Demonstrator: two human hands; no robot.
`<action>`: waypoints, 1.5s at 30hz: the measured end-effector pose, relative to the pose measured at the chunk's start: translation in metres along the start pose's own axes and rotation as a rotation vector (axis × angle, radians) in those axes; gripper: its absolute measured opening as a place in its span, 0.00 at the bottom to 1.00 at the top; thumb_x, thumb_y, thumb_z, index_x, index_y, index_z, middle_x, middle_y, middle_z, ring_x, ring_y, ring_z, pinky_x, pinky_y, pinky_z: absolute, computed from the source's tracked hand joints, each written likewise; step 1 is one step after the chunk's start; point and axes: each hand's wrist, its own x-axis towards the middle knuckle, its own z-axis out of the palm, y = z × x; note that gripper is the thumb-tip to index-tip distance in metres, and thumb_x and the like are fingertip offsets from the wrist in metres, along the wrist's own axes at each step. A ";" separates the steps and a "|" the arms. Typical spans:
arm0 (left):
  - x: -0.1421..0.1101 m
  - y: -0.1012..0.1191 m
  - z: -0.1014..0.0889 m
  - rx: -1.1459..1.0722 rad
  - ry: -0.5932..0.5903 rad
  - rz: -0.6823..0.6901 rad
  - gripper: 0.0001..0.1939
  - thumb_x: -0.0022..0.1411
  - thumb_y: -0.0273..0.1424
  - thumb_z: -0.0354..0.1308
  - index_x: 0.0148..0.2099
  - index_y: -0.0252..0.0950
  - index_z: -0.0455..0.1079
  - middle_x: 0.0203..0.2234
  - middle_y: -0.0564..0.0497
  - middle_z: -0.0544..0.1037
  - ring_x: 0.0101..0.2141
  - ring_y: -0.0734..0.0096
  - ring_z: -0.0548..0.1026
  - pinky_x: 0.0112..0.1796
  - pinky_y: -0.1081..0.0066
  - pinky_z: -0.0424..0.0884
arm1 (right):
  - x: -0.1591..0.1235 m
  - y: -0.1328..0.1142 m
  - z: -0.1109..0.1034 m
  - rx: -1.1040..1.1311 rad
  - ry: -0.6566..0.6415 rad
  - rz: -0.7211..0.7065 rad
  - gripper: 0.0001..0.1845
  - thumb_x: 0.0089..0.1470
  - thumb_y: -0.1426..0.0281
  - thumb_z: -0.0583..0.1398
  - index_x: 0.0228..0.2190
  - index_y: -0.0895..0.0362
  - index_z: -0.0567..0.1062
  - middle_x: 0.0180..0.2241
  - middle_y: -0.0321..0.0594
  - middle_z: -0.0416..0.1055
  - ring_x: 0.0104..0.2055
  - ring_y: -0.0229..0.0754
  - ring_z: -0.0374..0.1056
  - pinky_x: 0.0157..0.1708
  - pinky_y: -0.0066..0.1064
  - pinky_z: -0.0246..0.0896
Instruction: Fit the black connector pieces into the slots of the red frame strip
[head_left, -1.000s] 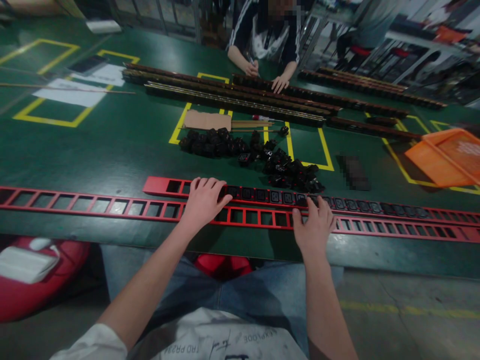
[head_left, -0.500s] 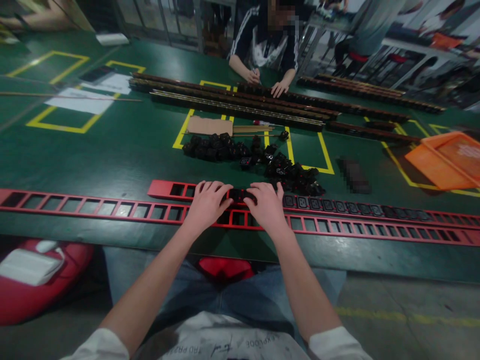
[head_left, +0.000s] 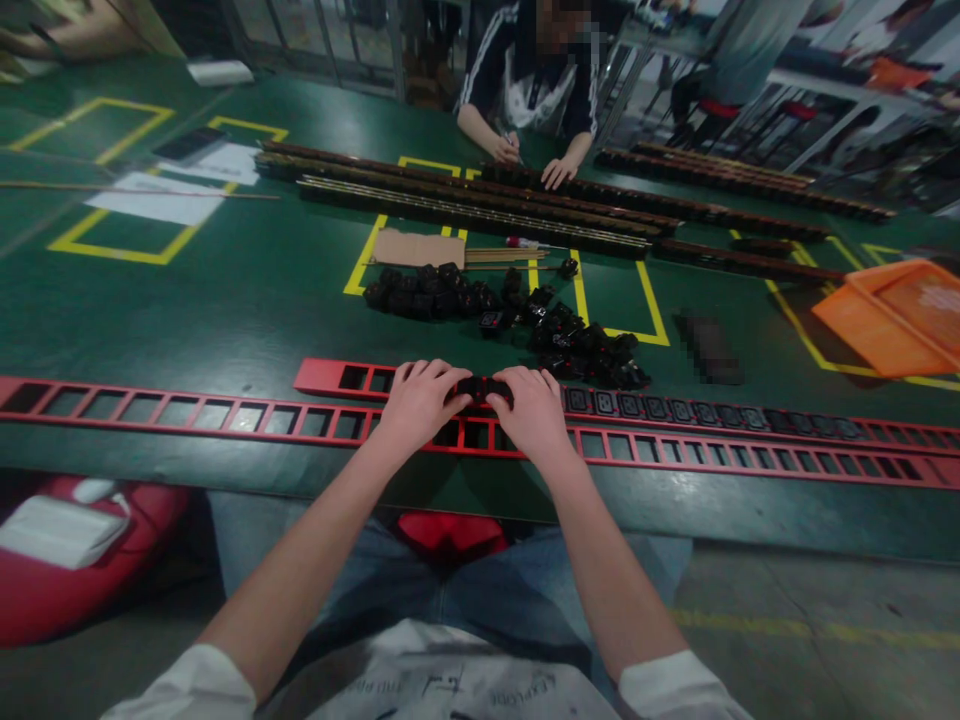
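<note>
Hands: left [head_left: 421, 402] and right [head_left: 531, 412] on far red rail [head_left: 319, 376]; grip unclear
Black sockets [head_left: 604, 403]: seated rightward

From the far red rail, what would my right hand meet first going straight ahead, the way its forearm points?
Beyond the far red rail, the right hand would probably meet the heap of loose black parts first; clearance above them is unclear from this view.

Black sockets [head_left: 604, 402] in red rail [head_left: 319, 376]
</note>
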 end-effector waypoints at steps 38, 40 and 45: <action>-0.024 -0.034 -0.016 0.026 0.025 0.009 0.20 0.68 0.42 0.50 0.58 0.41 0.69 0.49 0.46 0.76 0.51 0.57 0.71 0.53 0.56 0.61 | 0.016 0.028 -0.022 -0.136 0.061 0.031 0.21 0.62 0.62 0.57 0.53 0.57 0.72 0.52 0.48 0.71 0.53 0.52 0.65 0.49 0.44 0.60; -0.024 -0.034 -0.017 0.030 0.022 0.015 0.20 0.69 0.42 0.50 0.57 0.40 0.68 0.49 0.46 0.76 0.51 0.57 0.71 0.53 0.56 0.61 | 0.021 0.043 -0.023 -0.174 0.172 0.157 0.20 0.60 0.65 0.57 0.51 0.59 0.73 0.50 0.50 0.71 0.51 0.53 0.66 0.47 0.43 0.62; -0.025 -0.035 -0.016 0.036 0.019 0.003 0.19 0.69 0.41 0.50 0.57 0.41 0.68 0.49 0.46 0.76 0.51 0.57 0.71 0.53 0.56 0.60 | 0.027 0.065 -0.013 -0.238 0.177 0.231 0.14 0.57 0.70 0.57 0.43 0.57 0.77 0.45 0.49 0.72 0.47 0.53 0.66 0.42 0.42 0.64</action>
